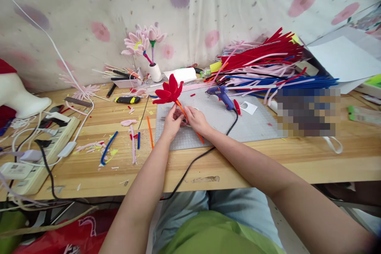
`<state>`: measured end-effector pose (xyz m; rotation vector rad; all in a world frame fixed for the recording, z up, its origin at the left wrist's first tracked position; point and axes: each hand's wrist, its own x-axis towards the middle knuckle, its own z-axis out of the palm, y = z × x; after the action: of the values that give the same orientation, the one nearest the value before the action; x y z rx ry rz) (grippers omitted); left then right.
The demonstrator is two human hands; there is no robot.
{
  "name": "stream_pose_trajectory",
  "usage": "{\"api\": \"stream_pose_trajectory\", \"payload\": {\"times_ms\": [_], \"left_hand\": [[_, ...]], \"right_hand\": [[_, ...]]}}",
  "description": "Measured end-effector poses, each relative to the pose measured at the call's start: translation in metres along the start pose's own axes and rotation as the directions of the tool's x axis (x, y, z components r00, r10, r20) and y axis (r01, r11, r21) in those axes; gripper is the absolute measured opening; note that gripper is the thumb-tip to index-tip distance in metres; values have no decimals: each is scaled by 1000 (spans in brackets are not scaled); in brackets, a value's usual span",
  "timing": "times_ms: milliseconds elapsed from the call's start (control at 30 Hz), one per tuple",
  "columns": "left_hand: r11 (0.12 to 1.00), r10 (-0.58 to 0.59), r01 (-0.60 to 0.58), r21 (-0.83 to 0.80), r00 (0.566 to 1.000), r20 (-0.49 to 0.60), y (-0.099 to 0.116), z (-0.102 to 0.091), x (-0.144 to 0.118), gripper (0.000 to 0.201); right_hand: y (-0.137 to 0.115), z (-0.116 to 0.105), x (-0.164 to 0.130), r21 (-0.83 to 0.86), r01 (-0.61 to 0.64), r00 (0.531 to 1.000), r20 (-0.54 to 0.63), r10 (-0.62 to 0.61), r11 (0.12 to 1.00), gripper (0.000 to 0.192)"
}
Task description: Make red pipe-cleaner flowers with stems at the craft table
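A red fuzzy flower (169,90) with pointed petals tops an orange pipe cleaner stem (200,136), held above the grey cutting mat (253,127). My left hand (173,122) is closed around the upper stem, just under the petals. My right hand (195,120) pinches the same stem a little lower, its fingers close to the left ones. The stem's lower end sticks out beneath my right hand. Some fingertips are hidden behind the hands. To the right, a blue glue gun (220,96) lies on the mat with its black cord running toward the table edge.
Piles of red pipe cleaners (264,53) and blue ones (309,82) lie at the back right. Pink flowers stand in a white vase (154,72). A yellow-black utility knife (127,99), scattered pipe cleaner scraps (108,149) and a power strip (47,154) are to the left.
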<state>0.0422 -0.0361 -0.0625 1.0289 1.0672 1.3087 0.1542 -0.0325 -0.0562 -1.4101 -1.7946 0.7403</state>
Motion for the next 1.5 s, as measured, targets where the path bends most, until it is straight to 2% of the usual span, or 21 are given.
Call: {"api": "stream_pose_trajectory", "payload": {"times_ms": [233,433,600,800,1067,1300,1500], "left_hand": [[1000,8,-8,8,999,-48,3,0,-3,52],[992,24,-33,-118,997,-77,6,-4,1,28],[984,54,-85,-158,980,-190,8,-4,5,27],[982,37,-81,-173,968,-248,8,-4,5,24],[959,-20,-48,-281,971,-236,10,-7,7,22],[962,-19,-52,-268,966,-257,10,-6,6,23],[972,-24,-18,-233,984,-179,13,-7,4,29]], "right_hand": [[-4,0,-4,-118,44,998,-41,-49,992,40],[-3,2,-3,-91,104,994,-15,-106,990,32],[-6,2,-6,-141,109,994,27,-106,984,32],[-9,1,-9,-184,121,992,46,-114,975,32],[-6,1,-9,-141,147,989,57,-140,979,36],[-2,1,-6,-4,165,984,69,-165,986,31],[4,2,-3,93,142,987,62,-148,985,30]]}}
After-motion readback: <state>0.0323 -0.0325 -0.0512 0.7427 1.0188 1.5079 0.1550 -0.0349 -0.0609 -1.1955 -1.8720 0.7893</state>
